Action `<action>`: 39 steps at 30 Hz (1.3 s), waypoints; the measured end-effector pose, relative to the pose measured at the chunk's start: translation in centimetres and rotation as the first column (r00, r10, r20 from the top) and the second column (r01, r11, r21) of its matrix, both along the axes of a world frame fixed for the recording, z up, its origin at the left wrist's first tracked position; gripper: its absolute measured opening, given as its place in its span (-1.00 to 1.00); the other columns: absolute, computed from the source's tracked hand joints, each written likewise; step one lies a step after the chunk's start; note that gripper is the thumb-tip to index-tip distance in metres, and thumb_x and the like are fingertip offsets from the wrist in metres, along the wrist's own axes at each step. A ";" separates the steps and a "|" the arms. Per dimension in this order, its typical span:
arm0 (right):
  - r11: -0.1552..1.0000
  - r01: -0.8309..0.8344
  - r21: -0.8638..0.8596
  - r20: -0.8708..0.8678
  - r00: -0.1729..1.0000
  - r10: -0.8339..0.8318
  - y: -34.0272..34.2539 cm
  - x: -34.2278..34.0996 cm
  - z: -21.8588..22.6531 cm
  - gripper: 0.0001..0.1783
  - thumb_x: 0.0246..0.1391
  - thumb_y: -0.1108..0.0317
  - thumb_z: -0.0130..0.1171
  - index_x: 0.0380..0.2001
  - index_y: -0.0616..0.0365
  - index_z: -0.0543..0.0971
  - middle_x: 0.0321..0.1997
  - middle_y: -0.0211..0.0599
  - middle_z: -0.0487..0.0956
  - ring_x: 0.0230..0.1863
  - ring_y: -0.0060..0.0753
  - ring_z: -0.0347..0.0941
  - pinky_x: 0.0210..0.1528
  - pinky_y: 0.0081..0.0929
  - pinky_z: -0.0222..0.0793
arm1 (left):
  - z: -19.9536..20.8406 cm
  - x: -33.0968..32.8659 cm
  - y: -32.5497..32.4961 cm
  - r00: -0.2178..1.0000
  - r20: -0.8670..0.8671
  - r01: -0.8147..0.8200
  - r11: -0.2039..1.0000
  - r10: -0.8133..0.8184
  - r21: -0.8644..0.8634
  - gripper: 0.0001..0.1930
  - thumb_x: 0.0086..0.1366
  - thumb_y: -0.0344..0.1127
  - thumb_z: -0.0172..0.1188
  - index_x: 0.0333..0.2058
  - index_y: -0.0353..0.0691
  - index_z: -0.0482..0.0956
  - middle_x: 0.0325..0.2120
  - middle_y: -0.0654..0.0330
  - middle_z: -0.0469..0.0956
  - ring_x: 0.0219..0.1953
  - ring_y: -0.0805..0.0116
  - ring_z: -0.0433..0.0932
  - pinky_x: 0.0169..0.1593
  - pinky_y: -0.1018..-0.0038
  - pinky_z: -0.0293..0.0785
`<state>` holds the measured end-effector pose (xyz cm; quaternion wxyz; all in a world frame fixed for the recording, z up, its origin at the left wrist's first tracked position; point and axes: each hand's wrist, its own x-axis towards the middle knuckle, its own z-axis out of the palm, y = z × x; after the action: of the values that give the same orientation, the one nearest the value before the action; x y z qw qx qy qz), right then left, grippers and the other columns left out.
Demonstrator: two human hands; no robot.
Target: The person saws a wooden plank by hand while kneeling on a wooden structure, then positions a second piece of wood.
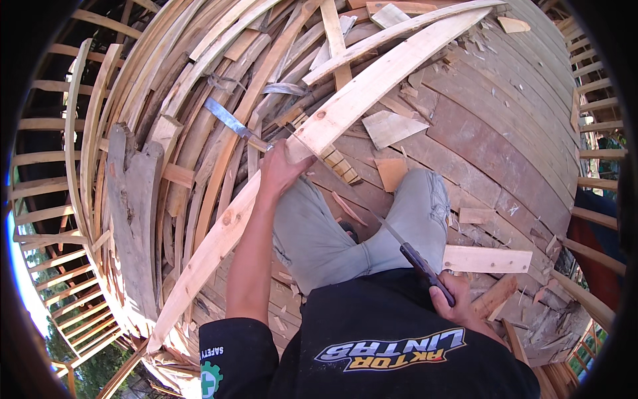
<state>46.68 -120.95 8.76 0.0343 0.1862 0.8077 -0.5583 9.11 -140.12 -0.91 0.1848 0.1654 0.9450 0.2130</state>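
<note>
A long pale wooden plank runs slantwise from the lower left to the upper right. Over its edge, near the middle, my left hand is closed and bears on the wood. In my right hand is the dark handle of a handsaw. Its thin blade, seen nearly edge-on, stretches up and left past my knees to the plank beside my left hand; whether the teeth are in the wood I cannot tell. Just beyond my left hand lies a big knife with a broad metal blade. A notched wood strip rests under the saw blade.
Stacked curved timbers fill the left side, with a weathered grey board on them. Offcuts and shavings litter the plank floor. A short board lies by my right hand. Slatted framing rises at both sides.
</note>
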 end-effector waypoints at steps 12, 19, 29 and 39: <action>0.999 -0.020 -0.027 -0.061 0.998 0.019 -0.9 -5.8 -1.1 -0.73 0.05 0.40 0.11 -0.65 0.25 0.34 -0.77 -0.18 0.32 -0.77 -0.26 0.27 -0.65 -0.35 0.15 | -2.2 -0.4 -0.9 0.986 -0.162 0.058 0.997 -0.049 0.051 -0.11 -0.16 0.18 0.34 -0.01 -0.49 0.41 -0.18 -0.26 0.54 -0.08 -0.13 0.52 0.02 0.16 0.36; 1.000 -0.016 0.005 -0.067 0.998 0.017 -0.6 -6.3 -1.0 -0.73 0.06 0.38 0.12 -0.63 0.25 0.35 -0.77 -0.15 0.32 -0.77 -0.21 0.31 -0.63 -0.36 0.18 | -1.0 0.1 0.0 0.997 -0.069 0.035 0.999 -0.033 0.023 -0.08 -0.15 0.12 0.36 0.07 -0.48 0.35 -0.09 -0.27 0.49 0.00 -0.11 0.47 0.10 0.19 0.34; 0.982 -0.161 -0.103 -0.238 0.962 0.133 -1.8 -13.0 -3.3 -0.74 0.08 0.25 0.18 -0.48 0.23 0.43 -0.72 -0.25 0.43 -0.72 -0.34 0.33 -0.59 -0.42 0.23 | -2.1 -0.2 -1.6 0.976 -0.173 0.126 0.991 -0.133 -0.047 0.05 -0.27 0.21 0.44 0.04 -0.57 0.30 -0.21 -0.25 0.54 -0.07 -0.14 0.49 0.01 0.15 0.38; 0.985 -0.047 -0.167 -0.139 0.990 0.024 -2.2 -12.5 -4.3 -0.70 0.12 0.29 0.12 -0.58 0.24 0.36 -0.76 -0.27 0.36 -0.74 -0.43 0.28 -0.62 -0.41 0.19 | -1.2 0.3 -0.7 0.986 -0.136 0.084 0.993 -0.095 -0.085 -0.07 -0.25 0.12 0.43 -0.03 -0.52 0.33 -0.23 -0.23 0.54 -0.10 -0.11 0.48 0.02 0.17 0.32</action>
<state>34.20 -123.15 4.47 0.0049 0.1296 0.7608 -0.6359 9.43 -140.83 -2.11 0.1340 0.2148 0.9549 0.1549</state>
